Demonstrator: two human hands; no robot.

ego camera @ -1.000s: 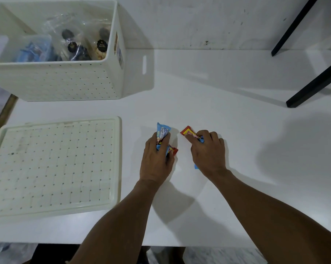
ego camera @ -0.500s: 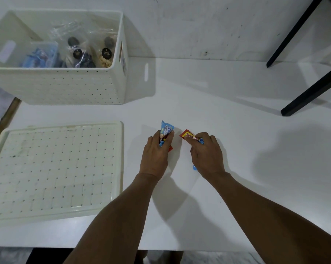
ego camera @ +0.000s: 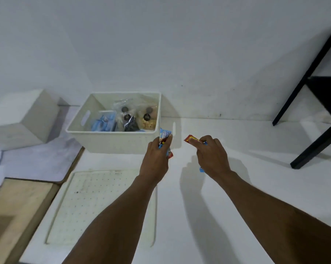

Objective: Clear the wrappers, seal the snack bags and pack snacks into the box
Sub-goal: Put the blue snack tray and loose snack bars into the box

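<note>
Both hands have lifted off the table toward the box (ego camera: 121,143); left hand (ego camera: 157,159) grips blue wrappers (ego camera: 164,137), right hand (ego camera: 211,155) pinches red wrapper (ego camera: 192,139); advise keeping firm hold throughout disposal

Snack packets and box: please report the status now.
Left hand grips blue packet. Right hand grips red packet. Box open, bags inside. Nothing blocks the way.
</note>
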